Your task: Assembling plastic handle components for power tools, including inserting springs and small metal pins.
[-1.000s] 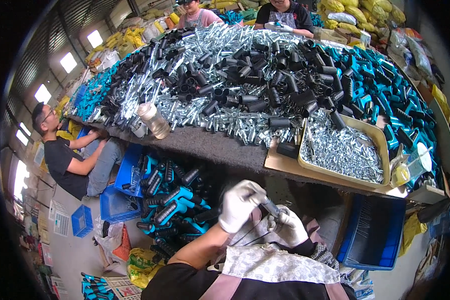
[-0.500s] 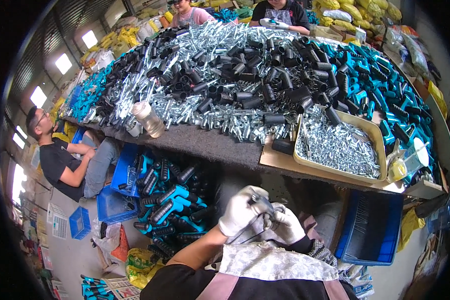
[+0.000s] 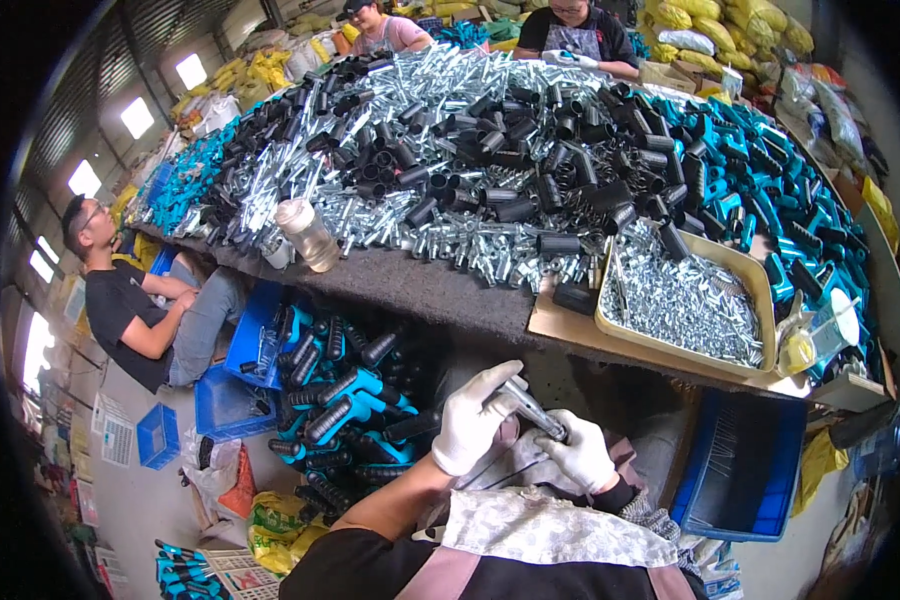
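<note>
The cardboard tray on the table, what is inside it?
The cardboard tray holds a heap of small shiny metal parts. What lies under that heap, on the tray's bottom, is covered.

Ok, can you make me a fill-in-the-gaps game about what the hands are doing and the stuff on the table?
1. Both hands wear ____ gloves.
2. The left hand and right hand hold a shiny ____ tube between them.
3. The beige tray on the table is full of small ____ parts.
4. The bin under the table, beside the teal handles, is ____.

Missing words: white; metal; metal; blue
</note>
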`<state>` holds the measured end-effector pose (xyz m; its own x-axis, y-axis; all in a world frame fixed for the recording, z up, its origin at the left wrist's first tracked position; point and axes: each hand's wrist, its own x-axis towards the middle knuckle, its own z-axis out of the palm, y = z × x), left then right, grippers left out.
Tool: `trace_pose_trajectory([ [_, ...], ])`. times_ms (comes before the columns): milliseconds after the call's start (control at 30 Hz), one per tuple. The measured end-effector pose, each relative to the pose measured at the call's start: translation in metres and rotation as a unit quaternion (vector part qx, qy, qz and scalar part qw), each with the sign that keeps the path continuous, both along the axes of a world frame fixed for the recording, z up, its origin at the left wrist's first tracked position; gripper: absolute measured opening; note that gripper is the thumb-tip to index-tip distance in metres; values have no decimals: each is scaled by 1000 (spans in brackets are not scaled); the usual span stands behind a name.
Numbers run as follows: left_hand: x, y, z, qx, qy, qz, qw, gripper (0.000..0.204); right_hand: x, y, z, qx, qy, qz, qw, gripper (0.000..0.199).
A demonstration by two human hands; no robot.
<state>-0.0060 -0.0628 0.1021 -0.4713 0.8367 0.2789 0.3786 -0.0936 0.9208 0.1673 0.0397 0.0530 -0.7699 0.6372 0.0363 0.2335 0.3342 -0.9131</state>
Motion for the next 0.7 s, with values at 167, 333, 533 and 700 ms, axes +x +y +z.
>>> trace_pose_trajectory([
  [167,9,-6,-5,-15,-29,-58,998,39,2,3,17,105,-29,7,994,38],
  [333,-11,-15,-12,-106,221,-172,954,31,18,8,21,170,-66,72,981,52],
  [533,1,-3,-15,-62,292,-238,924,24,14,0,19,135,-68,113,982,70],
  [700,-8,-3,-1,-129,95,-144,976,24,22,32,29,-249,108,72,960,65],
])
